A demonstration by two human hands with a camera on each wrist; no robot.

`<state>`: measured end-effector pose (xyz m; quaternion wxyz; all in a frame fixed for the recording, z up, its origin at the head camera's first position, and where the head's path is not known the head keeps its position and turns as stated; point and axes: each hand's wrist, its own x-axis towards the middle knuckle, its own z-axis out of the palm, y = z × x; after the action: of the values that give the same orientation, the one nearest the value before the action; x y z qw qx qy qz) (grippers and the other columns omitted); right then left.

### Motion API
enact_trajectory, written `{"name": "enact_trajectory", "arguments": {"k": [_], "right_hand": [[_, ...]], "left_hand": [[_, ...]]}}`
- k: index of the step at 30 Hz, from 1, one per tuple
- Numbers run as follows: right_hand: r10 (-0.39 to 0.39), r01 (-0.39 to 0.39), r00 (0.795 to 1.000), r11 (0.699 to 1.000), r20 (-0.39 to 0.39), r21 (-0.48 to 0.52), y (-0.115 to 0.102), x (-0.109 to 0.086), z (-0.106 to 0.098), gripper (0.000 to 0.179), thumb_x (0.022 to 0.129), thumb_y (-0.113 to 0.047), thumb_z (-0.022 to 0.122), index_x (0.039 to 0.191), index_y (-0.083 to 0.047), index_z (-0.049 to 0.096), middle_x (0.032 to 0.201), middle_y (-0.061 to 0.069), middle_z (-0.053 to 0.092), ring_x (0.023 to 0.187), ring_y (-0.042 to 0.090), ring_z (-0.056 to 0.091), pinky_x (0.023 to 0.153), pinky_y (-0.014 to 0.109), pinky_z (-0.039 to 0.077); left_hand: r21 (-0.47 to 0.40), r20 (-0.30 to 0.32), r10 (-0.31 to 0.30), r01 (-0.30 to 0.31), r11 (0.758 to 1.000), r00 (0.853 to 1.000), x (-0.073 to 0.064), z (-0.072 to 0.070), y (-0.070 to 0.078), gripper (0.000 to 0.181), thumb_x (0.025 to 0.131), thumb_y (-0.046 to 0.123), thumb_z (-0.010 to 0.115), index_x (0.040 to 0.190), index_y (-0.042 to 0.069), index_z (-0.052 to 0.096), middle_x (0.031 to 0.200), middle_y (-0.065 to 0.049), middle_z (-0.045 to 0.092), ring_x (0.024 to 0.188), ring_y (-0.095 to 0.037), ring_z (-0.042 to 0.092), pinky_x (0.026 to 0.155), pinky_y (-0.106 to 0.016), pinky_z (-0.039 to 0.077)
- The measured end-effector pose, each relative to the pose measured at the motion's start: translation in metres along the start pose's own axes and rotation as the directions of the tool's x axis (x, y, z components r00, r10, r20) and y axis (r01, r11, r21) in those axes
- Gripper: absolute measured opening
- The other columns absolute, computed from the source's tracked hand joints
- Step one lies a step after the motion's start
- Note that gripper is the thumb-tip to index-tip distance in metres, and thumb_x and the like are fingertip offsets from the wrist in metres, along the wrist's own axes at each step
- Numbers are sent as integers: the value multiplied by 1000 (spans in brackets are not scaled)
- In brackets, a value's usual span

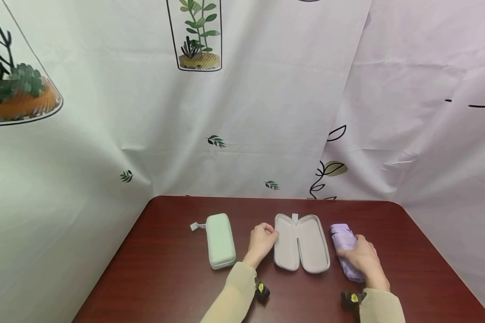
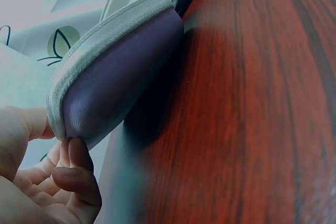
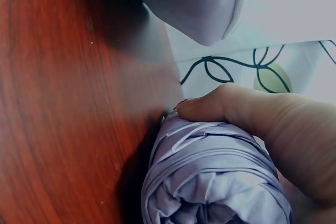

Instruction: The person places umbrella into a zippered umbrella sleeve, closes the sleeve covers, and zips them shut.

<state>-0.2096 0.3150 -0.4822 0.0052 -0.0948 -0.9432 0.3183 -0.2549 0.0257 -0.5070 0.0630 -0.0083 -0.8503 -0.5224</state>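
Pinching the open case by its left edge, right of lower centre in the head view, with the fingers of the left hand. Gripping the lilac cloth roll at lower right with the right hand, with thumb pressed against one side; cannot tell how firmly, given right fingers mostly hidden behind the roll in the right wrist view.

Could lose the case first: caught only at the rim, so liable to slip free, or to fold shut at the spine after too hard an upward pull. Could drag the whole case sideways across the counter, judging by the smooth-looking top. Could loosen the roll by squeezing unevenly or catching only outer layers, judging by the overlapping folds at lower centre of the right wrist view. Might snag cloth on the zip rim if brought close to the open halves. Might nudge the green case, left of lower centre in the head view, with a leftward sweep of the left sleeve. Might bump the black wrist device against the counter by dropping the left wrist too low.
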Motion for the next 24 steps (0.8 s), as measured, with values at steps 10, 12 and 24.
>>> {"name": "enact_trajectory", "arguments": {"k": [10, 12, 24], "right_hand": [[4, -4, 999, 1000, -33, 8, -11, -1, -9, 87, 76, -26, 76, 136, 18, 30, 116, 42, 48, 99, 49, 51, 83, 57, 43], [-1, 1, 999, 1000, -43, 9, -15, -2, -12, 88, 76, -27, 76, 137, 17, 30, 115, 41, 49, 98, 49, 52, 82, 57, 43], [-56, 59, 994, 998, -97, 30, -43, -10, -15, 88, 74, -25, 75, 139, 15, 31, 108, 36, 53, 89, 42, 56, 74, 51, 46]], "left_hand": [[-11, 2, 8, -8, 1000, 1000, 1, 0, 0, 11, 81, 17, 71, 76, 12, 62, 64, 6, 56, 58, -9, 51, 56, -28, 43], [-14, 2, 9, -9, 1000, 1000, 2, 0, 1, 11, 81, 17, 71, 77, 12, 62, 64, 6, 56, 58, -9, 51, 56, -28, 43], [-11, 10, -5, 5, 1000, 1000, 1, 0, 1, 11, 81, 18, 71, 77, 12, 62, 65, 6, 56, 58, -9, 52, 56, -28, 43]]}}
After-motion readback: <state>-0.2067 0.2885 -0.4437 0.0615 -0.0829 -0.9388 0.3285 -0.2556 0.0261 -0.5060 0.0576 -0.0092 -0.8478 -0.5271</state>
